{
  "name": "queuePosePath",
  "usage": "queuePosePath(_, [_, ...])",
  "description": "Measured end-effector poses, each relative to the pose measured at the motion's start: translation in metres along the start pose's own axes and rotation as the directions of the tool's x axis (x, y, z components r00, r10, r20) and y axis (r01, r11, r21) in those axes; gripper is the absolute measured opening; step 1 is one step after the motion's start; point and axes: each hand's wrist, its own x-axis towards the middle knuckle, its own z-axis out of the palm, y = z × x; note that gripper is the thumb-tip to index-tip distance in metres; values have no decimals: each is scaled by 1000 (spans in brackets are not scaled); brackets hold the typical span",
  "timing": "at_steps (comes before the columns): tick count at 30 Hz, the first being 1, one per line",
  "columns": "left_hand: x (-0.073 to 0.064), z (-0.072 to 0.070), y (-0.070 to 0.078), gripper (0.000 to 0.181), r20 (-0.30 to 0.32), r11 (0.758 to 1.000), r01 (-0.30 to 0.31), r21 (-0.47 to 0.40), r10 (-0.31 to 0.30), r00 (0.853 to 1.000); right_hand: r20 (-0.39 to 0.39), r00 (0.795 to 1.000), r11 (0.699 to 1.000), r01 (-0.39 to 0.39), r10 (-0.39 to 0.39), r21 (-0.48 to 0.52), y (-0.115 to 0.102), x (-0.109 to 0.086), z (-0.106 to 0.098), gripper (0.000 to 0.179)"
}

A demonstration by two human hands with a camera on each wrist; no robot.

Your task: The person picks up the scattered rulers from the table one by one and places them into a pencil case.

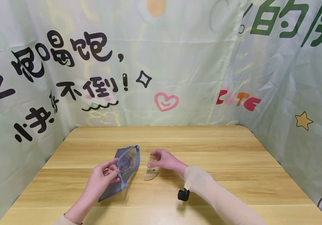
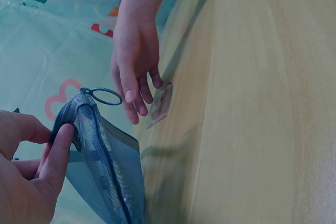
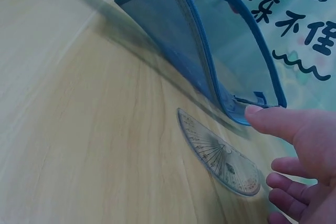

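Note:
My left hand pinches the rim of a blue, see-through zipper pouch, which is unzipped and gapes toward the right. In the left wrist view, thumb and fingers grip the pouch near a zipper ring. A rounded pale shape shows through the pouch's side; its kind is unclear. Right of the pouch, a clear half-round protractor lies flat on the table. Over it hovers my right hand, fingers loosely spread and holding nothing; in the right wrist view they stay apart from the protractor.
The wooden table extends around both hands. Pale printed curtains enclose it at the back and both sides. A small black camera hangs from the right sleeve, just above the tabletop.

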Motion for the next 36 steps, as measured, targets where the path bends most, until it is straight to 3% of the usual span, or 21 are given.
queuePosePath(6, [0, 0, 0, 49, 0, 1000, 4, 4, -4, 1000, 3, 1000, 1000, 5, -5, -4, 4, 0, 1, 63])
queuePosePath(22, [1, -1, -3, 49, -3, 1000, 6, 8, -6, 1000, 27, 991, 980, 131, -128, -149, 9, 0, 6, 73])
queuePosePath(36, [0, -1, -3, 49, -4, 1000, 7, 9, -7, 1000, 66, 991, 958, 128, -115, -256, 11, -8, 5, 86])
